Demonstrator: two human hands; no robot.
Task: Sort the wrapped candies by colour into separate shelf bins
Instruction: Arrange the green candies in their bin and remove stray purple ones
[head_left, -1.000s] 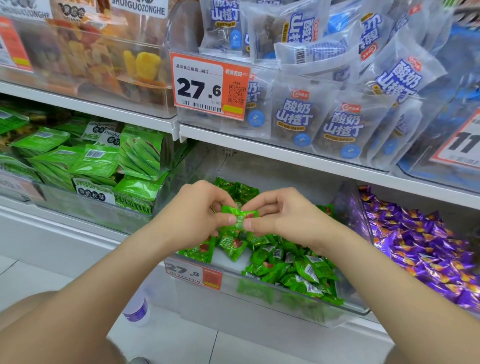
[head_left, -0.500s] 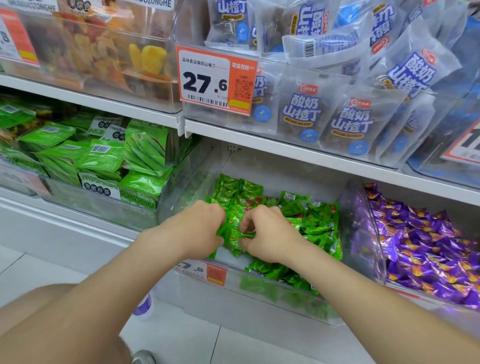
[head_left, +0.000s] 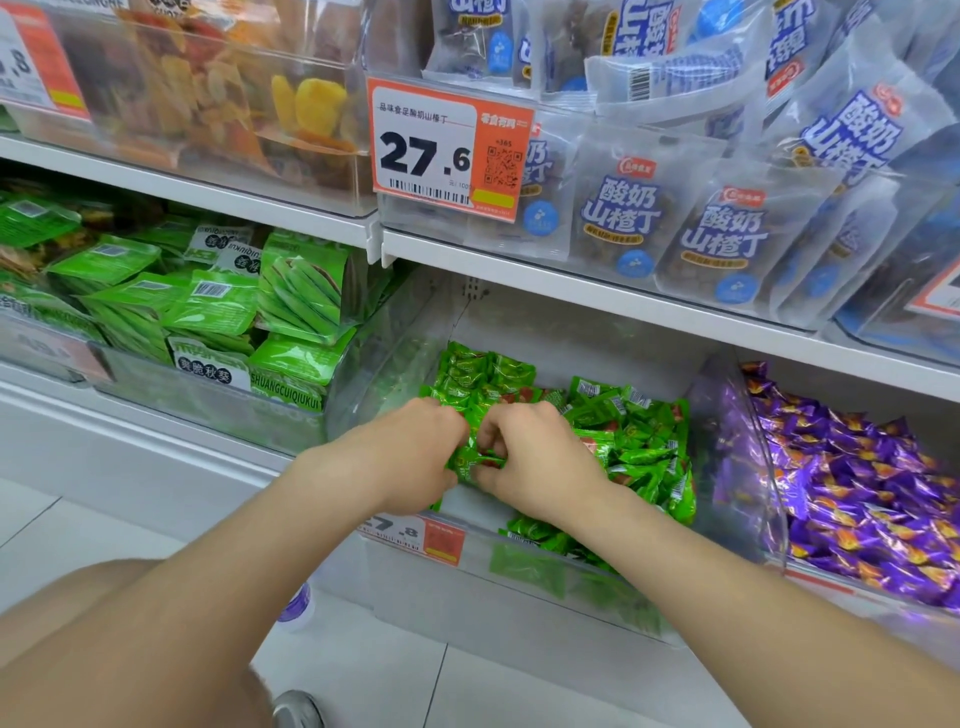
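1. Way off to the left of the fingers there's a bin of green snack packs (head_left: 208, 306). Those are bags, not wrapped candies, so I'd guess they're not part of the job.
2. The left hand (head_left: 410, 452) is down in the middle bin (head_left: 519, 577). Its fingers (head_left: 449, 423) are curled in and pinching a small clump of green candies (head_left: 470, 460). The tips are tucked under, so I can't tell how many pieces it's got.
3. That clump sits right between the two sets of fingers and touches both. It's low over the front part of the bin, where a bit of bare floor shows just beneath.
4. The right hand (head_left: 530, 462) has thumb and forefinger nipped onto the same clump, with the other fingers curled up tight.
5. Just beside the right knuckles, and behind both hands, is the green pile (head_left: 639, 441). It looks green all the way through, with no purple strays that I can spot.
6. Further right, past the clear divider wall (head_left: 748, 467), the purple candies (head_left: 857, 493) lie well apart from the fingers. I see no green mixed in there either.
7. My read is that the sorting is mostly done and the colours already sit in their own bins. What's left is letting this last green clump go onto its pile, plus checking whatever's buried underneath, which nobody can see from here.
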